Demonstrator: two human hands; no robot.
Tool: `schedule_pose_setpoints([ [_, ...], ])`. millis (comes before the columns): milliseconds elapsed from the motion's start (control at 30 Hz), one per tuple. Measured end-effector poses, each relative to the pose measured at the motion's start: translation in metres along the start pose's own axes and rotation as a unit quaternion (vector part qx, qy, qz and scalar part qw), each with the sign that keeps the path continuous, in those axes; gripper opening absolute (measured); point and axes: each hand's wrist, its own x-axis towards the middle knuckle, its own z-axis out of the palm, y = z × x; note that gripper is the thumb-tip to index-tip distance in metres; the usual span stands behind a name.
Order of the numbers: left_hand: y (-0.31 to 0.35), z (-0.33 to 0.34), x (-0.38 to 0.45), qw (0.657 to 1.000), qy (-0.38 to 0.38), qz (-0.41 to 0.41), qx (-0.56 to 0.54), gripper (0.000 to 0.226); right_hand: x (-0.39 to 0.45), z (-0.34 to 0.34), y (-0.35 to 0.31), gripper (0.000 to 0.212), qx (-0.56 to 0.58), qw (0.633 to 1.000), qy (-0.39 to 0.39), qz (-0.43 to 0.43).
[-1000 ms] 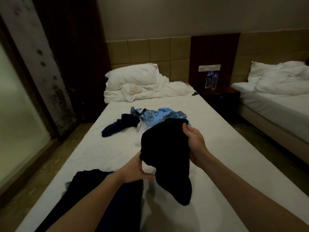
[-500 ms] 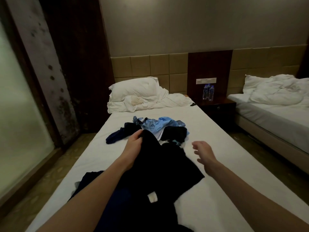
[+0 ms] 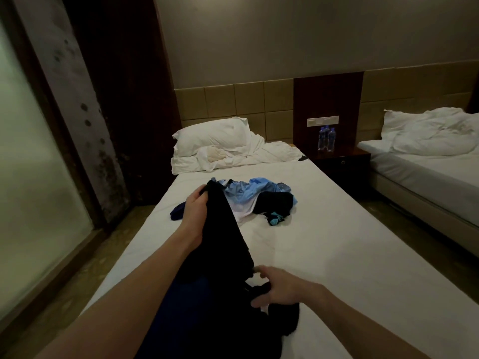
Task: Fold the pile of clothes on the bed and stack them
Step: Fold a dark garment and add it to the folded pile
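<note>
One bed (image 3: 324, 255), one clothes pile (image 3: 256, 200), two hands.
Left hand (image 3: 197, 206) grasps the black garment (image 3: 228, 239) at its far end; right hand (image 3: 280, 287) pinches its near edge. Garment creased, unfolded.

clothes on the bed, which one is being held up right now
The black garment: the left hand grips its top edge and the right hand its lower end. The light blue shirt lies untouched.

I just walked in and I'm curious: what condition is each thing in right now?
Left hand: grips the black garment's upper end.
Right hand: fingers on the garment's lower part.
Black garment: unfolded, stretched between the hands.
Pile of clothes: crumpled, unfolded on the bed.
Pillow: rumpled, at the head.
Water bottles: upright on the nightstand.
</note>
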Motion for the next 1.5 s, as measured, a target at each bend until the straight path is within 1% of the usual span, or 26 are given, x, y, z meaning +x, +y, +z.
schedule_pose_setpoints([
  [33, 0.001, -0.003, -0.001, 1.0, 0.005, 0.002, 0.001, 0.022, 0.0, 0.008, 0.007, 0.078, -0.031, 0.999, -0.027, 0.019],
  [67, 0.0, -0.007, -0.001, 1.0, 0.011, 0.002, 0.005, 0.023, 0.0, 0.016, 0.015, 0.069, -0.053, 0.997, -0.044, 0.027],
  [167, -0.005, -0.018, 0.0, 0.999, 0.025, 0.008, 0.031, 0.025, -0.001, 0.033, 0.029, 0.036, -0.059, 0.996, -0.047, 0.054],
  [200, -0.01, -0.023, 0.001, 0.998, 0.031, 0.014, 0.06, 0.025, 0.0, 0.035, 0.033, 0.028, -0.053, 0.997, -0.026, 0.053],
  [267, -0.02, -0.031, 0.003, 0.987, 0.031, 0.026, 0.154, 0.022, -0.004, 0.029, 0.028, 0.005, -0.04, 0.996, 0.058, 0.045],
  [300, -0.029, -0.035, 0.005, 0.977, 0.014, 0.022, 0.213, 0.021, -0.006, 0.021, 0.019, 0.013, -0.025, 0.993, 0.112, 0.038],
  [333, -0.037, -0.036, 0.007, 0.962, -0.014, 0.007, 0.274, 0.022, -0.006, 0.012, 0.01, 0.023, 0.006, 0.988, 0.156, 0.022],
  [367, -0.046, -0.037, 0.007, 0.943, -0.048, -0.014, 0.328, 0.03, -0.007, 0.001, -0.001, 0.027, 0.034, 0.981, 0.19, 0.007],
  [433, -0.059, -0.034, 0.003, 0.91, -0.122, -0.034, 0.395, 0.052, -0.01, -0.021, -0.023, 0.023, 0.05, 0.967, 0.246, -0.033],
  [467, -0.063, -0.03, -0.001, 0.899, -0.17, -0.027, 0.404, 0.057, -0.012, -0.033, -0.035, 0.02, 0.049, 0.959, 0.274, -0.052],
  [500, -0.065, -0.024, -0.005, 0.89, -0.231, -0.023, 0.391, 0.06, -0.015, -0.044, -0.046, 0.021, 0.061, 0.95, 0.3, -0.067],
  [567, -0.066, -0.008, -0.018, 0.883, -0.348, -0.064, 0.308, 0.058, -0.023, -0.06, -0.066, 0.024, 0.097, 0.931, 0.334, -0.111],
  [600, -0.066, 0.0, -0.024, 0.883, -0.373, -0.065, 0.278, 0.055, -0.028, -0.066, -0.075, 0.028, 0.096, 0.926, 0.342, -0.13],
  [633, -0.066, 0.008, -0.027, 0.889, -0.371, -0.04, 0.266, 0.049, -0.032, -0.071, -0.082, 0.031, 0.084, 0.922, 0.35, -0.146],
  [700, -0.064, 0.02, -0.028, 0.911, -0.327, 0.026, 0.248, 0.028, -0.036, -0.078, -0.087, 0.033, 0.069, 0.913, 0.368, -0.163],
  [767, -0.055, 0.027, -0.028, 0.947, -0.277, 0.022, 0.164, 0.016, -0.043, -0.089, -0.088, 0.03, 0.075, 0.908, 0.377, -0.164],
  [833, -0.044, 0.028, -0.024, 0.973, -0.212, 0.006, 0.09, 0.012, -0.053, -0.104, -0.083, 0.023, 0.08, 0.926, 0.343, -0.139],
  [900, -0.033, 0.025, -0.018, 0.986, -0.149, 0.027, 0.072, 0.024, -0.062, -0.119, -0.073, 0.017, 0.067, 0.953, 0.281, -0.097],
  [967, -0.02, 0.021, -0.012, 0.99, -0.119, 0.048, 0.065, 0.036, -0.067, -0.13, -0.06, 0.018, -0.012, 0.967, 0.243, -0.071],
  [1000, -0.013, 0.02, -0.01, 0.989, -0.116, 0.057, 0.065, 0.041, -0.067, -0.134, -0.055, 0.022, -0.056, 0.969, 0.23, -0.067],
  [1067, -0.005, 0.018, -0.007, 0.986, -0.123, 0.08, 0.082, 0.044, -0.068, -0.136, -0.05, 0.027, -0.084, 0.973, 0.205, -0.059],
  [1167, 0.004, 0.019, -0.006, 0.985, -0.114, 0.089, 0.093, 0.041, -0.069, -0.141, -0.051, 0.018, -0.091, 0.974, 0.202, -0.033],
  [1233, 0.012, 0.018, -0.007, 0.988, -0.102, 0.083, 0.08, 0.037, -0.072, -0.146, -0.056, 0.024, -0.083, 0.979, 0.187, -0.004],
  [1333, 0.019, 0.013, -0.006, 0.989, -0.1, 0.077, 0.074, 0.028, -0.079, -0.148, -0.064, 0.027, -0.043, 0.99, 0.128, 0.028],
  [1433, 0.025, 0.003, -0.007, 0.986, -0.112, 0.087, 0.091, 0.011, -0.084, -0.144, -0.066, 0.027, -0.022, 0.994, 0.106, 0.015],
  [1500, 0.028, -0.003, -0.007, 0.981, -0.116, 0.099, 0.119, 0.011, -0.085, -0.142, -0.063, 0.023, 0.005, 0.993, 0.117, -0.005],
])
